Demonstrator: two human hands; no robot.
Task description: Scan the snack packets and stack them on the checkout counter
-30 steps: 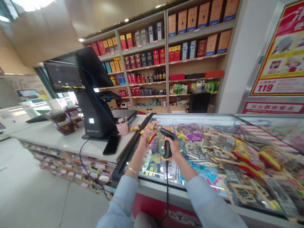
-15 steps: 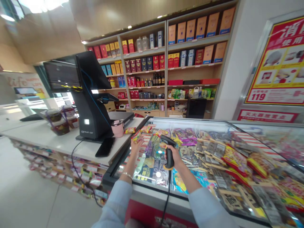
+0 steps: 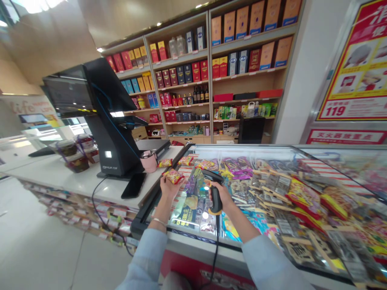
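Observation:
My left hand (image 3: pixel 167 188) grips a small red-and-yellow snack packet (image 3: pixel 173 176) above the left end of the glass-topped freezer (image 3: pixel 178 241). In my right hand (image 3: pixel 222 194) is a black and yellow barcode scanner (image 3: pixel 215 198), its head turned left toward the packet. Its cable (image 3: pixel 216 245) hangs down over the freezer's front. Behind the held packet, similar packets lie near the counter's edge: one yellow packet (image 3: pixel 165 163) beside the pink cup and another packet (image 3: pixel 185 160) on the glass.
A checkout terminal (image 3: pixel 110 149), a phone (image 3: pixel 134 185), a pink cup (image 3: pixel 148 162) and lidded tubs (image 3: pixel 76 161) stand on the white counter (image 3: pixel 45 177) at left. Many snack packs (image 3: pixel 302 197) cover the freezer's right side. Shelves of boxed bottles (image 3: pixel 193 72) line the back.
The packet in my left hand has turned so that its broad face lies flatter, and the wrist has rotated. The scanner stays in my right hand, nearly where it was. The view has shifted slightly.

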